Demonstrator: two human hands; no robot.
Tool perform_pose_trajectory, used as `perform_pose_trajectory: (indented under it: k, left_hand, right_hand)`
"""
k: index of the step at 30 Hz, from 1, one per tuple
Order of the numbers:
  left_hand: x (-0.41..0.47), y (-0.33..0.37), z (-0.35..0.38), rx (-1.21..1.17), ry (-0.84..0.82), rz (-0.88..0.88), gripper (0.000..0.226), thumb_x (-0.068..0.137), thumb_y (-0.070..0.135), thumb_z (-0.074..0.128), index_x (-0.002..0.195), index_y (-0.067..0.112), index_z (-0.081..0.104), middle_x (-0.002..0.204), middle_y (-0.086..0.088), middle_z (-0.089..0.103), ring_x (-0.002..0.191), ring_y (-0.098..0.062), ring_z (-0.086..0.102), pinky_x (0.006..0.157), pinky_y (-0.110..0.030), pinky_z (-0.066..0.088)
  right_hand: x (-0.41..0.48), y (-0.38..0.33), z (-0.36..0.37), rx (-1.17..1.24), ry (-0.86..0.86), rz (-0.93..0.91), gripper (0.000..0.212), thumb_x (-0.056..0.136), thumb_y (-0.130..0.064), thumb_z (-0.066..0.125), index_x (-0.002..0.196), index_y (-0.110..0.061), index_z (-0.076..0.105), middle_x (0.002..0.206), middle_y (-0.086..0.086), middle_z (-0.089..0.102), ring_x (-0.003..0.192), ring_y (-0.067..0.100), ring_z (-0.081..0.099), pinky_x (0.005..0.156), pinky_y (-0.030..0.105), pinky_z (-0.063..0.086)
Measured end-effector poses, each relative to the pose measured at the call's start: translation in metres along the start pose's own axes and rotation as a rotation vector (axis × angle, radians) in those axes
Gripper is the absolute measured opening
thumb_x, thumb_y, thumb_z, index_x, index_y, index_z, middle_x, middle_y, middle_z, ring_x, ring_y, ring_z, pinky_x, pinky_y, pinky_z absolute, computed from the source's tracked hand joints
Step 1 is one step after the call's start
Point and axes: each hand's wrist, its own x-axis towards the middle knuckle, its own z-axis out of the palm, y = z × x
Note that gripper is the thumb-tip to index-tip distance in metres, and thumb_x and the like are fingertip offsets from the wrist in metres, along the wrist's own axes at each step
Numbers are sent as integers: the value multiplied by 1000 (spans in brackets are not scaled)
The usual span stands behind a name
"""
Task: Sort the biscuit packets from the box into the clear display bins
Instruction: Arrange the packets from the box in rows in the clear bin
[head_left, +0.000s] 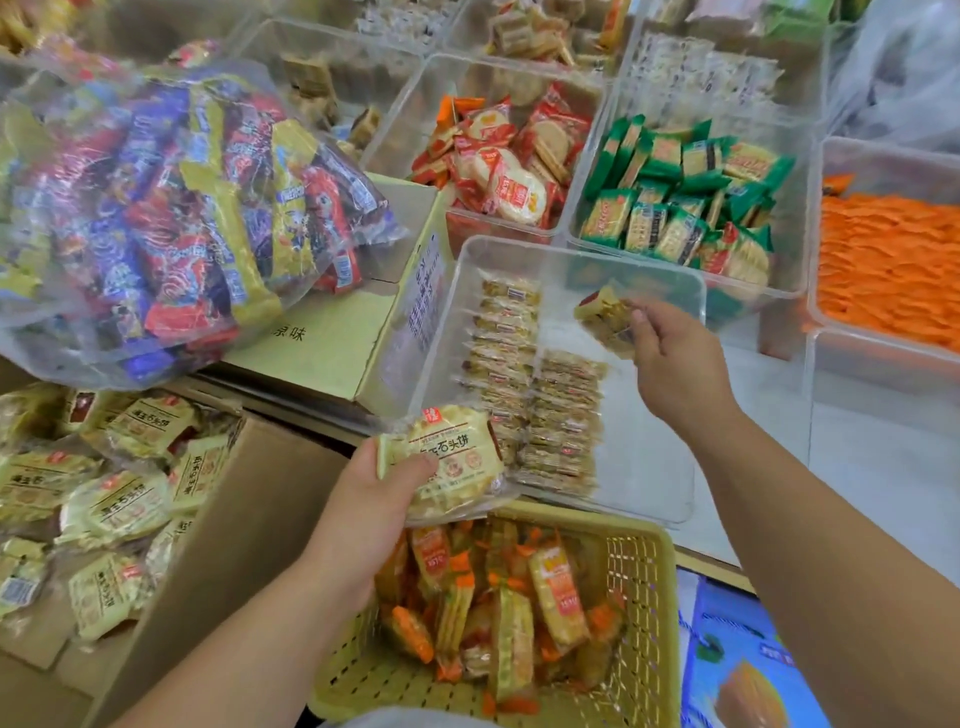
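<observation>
while left hand (363, 514) and right hand (670, 358) grip packets (452, 457) (602, 322), a basket (647, 582) fronts the bin (571, 250).

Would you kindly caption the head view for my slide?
Right hand holds small packets over clear bin; left hand grips round packet.

Clear bin (649, 441), centre: packet rows (540, 415) inside. Box (249, 493), 8 o'clock: packets (119, 509) inside. Basket (639, 571), 6 o'clock. Bag (156, 208), 10 o'clock, apparently atop carton (322, 343).
</observation>
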Motion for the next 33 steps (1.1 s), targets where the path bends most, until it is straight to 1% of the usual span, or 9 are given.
perform_pose_trajectory:
  k: [1,5,11,20,24,26,29,31,33]
  left_hand:
    - [1,1,-1,8,-14,-9,23,99,30,64,123,33,64,108,9,80,95,-12,77,76,-31,56]
    - [5,8,-9,57,-55,-35,23,99,31,62,122,32,66,108,9,80,93,-12,77,74,-32,54]
    - [6,8,-10,32,-72,-51,24,100,29,62,124,30,66,111,6,79,98,-16,77,79,-34,55]
    - [6,9,-9,16,-60,-53,26,98,29,65,124,29,67,111,4,79,98,-19,77,81,-38,55]
    - [5,12,-11,-39,-68,-68,34,95,29,70,128,22,63,112,-5,79,99,-33,76,90,-54,55]
    - [2,12,-13,-95,-74,-61,48,85,33,76,130,21,62,114,-7,78,100,-35,76,87,-52,55]
    - [-6,13,-14,-124,-64,34,52,76,32,76,126,25,63,116,-4,78,100,-27,77,69,-35,60]
    - [-11,13,-14,-116,-39,119,50,73,26,80,121,29,64,114,-2,78,100,-24,77,66,-27,61]
    - [-14,17,-14,-58,4,195,51,68,25,84,113,39,64,107,3,79,96,-18,77,67,-25,61]
  right_hand:
    - [12,4,4,-63,-34,-25,31,108,-23,43,125,-17,68,110,9,71,102,32,62,75,32,42]
    - [52,14,29,-303,-254,-87,33,107,-24,45,131,-16,66,116,18,67,108,38,58,87,40,47]
    - [66,21,63,-498,-597,9,37,109,-26,41,140,-24,61,137,13,62,119,36,57,96,38,49]
    - [65,27,77,-445,-668,131,44,111,-33,30,154,-30,41,153,12,48,133,34,49,103,35,41]
    - [61,25,66,-234,-626,272,52,103,-31,43,154,-32,39,158,8,42,138,33,43,112,39,38]
    - [59,16,57,-149,-533,309,55,98,-29,51,153,-29,43,157,6,44,139,32,43,114,46,39]
    - [40,-12,42,-127,-357,168,47,97,-31,56,144,-24,53,147,2,54,131,26,52,108,41,44]
    - [12,-37,31,-18,-302,79,38,99,-37,58,135,-28,60,126,-5,66,109,14,63,94,37,51]
    - [-22,-58,21,183,-387,72,29,100,-43,55,126,-32,64,100,-11,72,80,6,67,75,35,58]
